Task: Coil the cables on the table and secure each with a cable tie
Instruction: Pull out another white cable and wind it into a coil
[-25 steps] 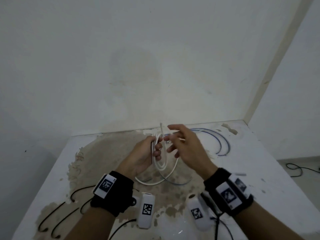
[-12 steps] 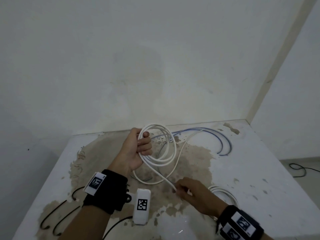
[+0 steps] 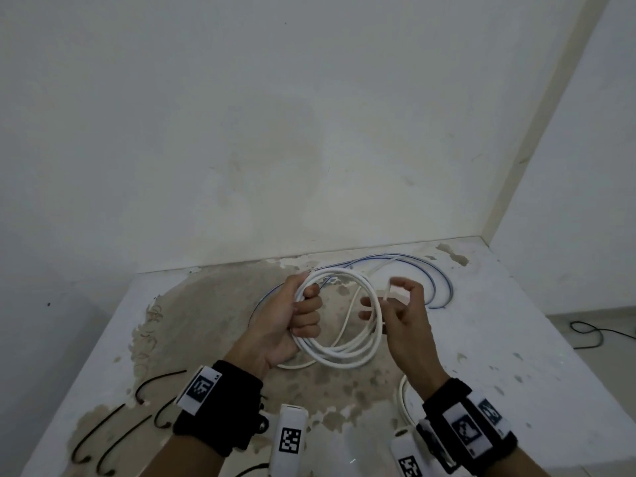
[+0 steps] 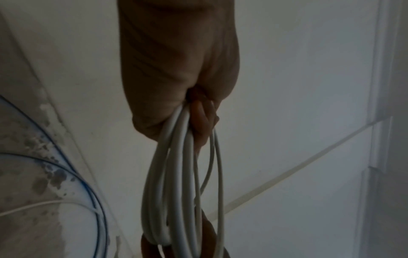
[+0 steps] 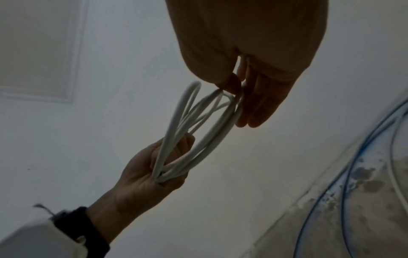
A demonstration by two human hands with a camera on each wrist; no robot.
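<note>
A white cable (image 3: 373,306) hangs in several round loops above the stained table (image 3: 516,339). My left hand (image 3: 292,315) grips the coil's left side, fingers curled round the bunched strands. My right hand (image 3: 401,304) is at the coil's right side and pinches the cable near its free end, which sticks up between thumb and finger. In the left wrist view the loops (image 4: 176,174) hang down from my left hand (image 4: 176,69). The right wrist view shows my right hand (image 5: 243,83) pinching the strands (image 5: 198,139), with the left hand (image 5: 154,165) holding them opposite.
A blue and white cable (image 3: 433,280) curves along the table's back right. Another white cable (image 3: 401,397) lies near my right wrist. Thin black curved strands (image 3: 113,428) lie at the front left. A black cable (image 3: 592,333) is on the floor to the right. The wall stands close behind.
My right hand has risen from the table's front, bringing the cable's free end up to the coil's right side. My left hand has kept its grip; the coil now hangs lower.
</note>
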